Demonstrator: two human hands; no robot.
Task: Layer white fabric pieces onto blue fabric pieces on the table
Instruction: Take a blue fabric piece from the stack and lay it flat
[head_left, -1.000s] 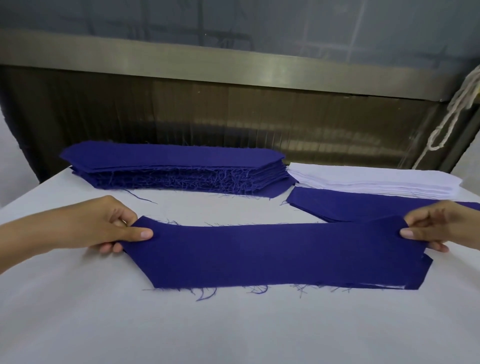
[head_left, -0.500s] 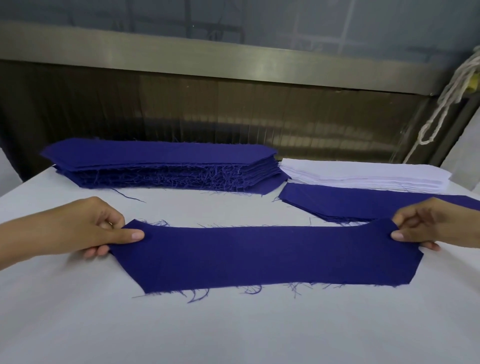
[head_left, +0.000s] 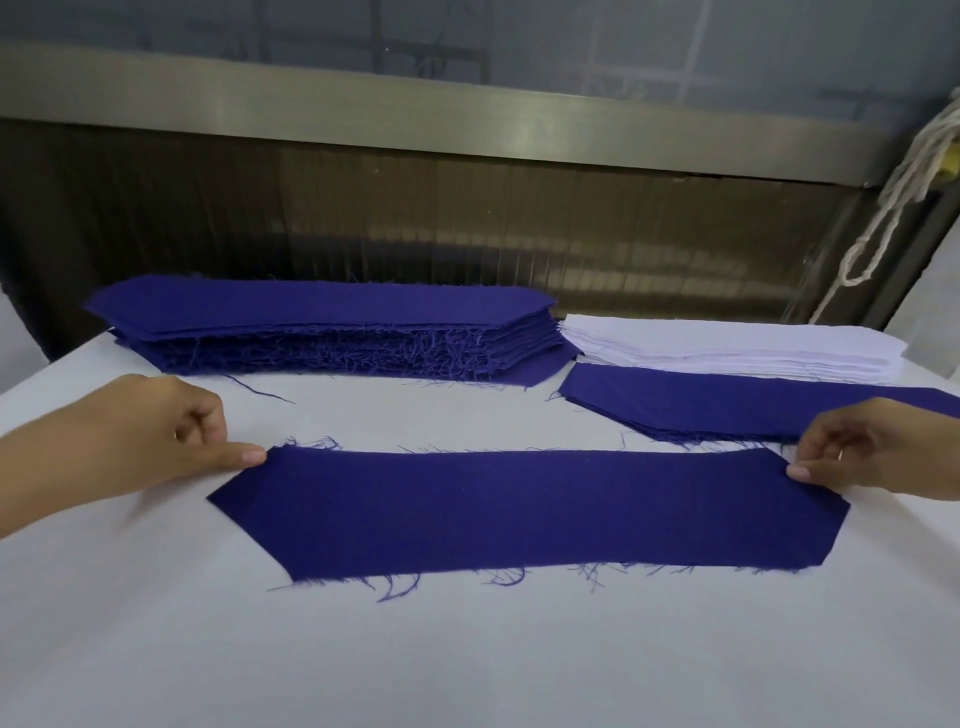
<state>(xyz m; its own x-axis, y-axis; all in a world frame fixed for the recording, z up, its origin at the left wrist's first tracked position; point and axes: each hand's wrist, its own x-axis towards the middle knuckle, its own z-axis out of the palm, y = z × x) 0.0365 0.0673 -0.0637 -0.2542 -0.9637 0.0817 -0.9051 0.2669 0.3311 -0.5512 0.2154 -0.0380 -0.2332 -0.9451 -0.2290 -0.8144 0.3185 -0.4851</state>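
The single head-worn camera looks forward and down, close over the white table (head_left: 467, 665).

A bare band of the white table cover (head_left: 467, 421) runs between the long blue fabric strip (head_left: 519, 514) and the tall stack of blue fabric pieces (head_left: 322, 317) behind it. Wide bare cover lies also on the near side. At back right, the low stack of white fabric pieces (head_left: 727, 348) and a flat blue fabric pile (head_left: 753, 405) close the way. The left hand (head_left: 171, 441) and the right hand (head_left: 878, 447) occupy the strip's two ends

Left hand (head_left: 171, 441) ringed, right hand (head_left: 862, 452) (also) ringed
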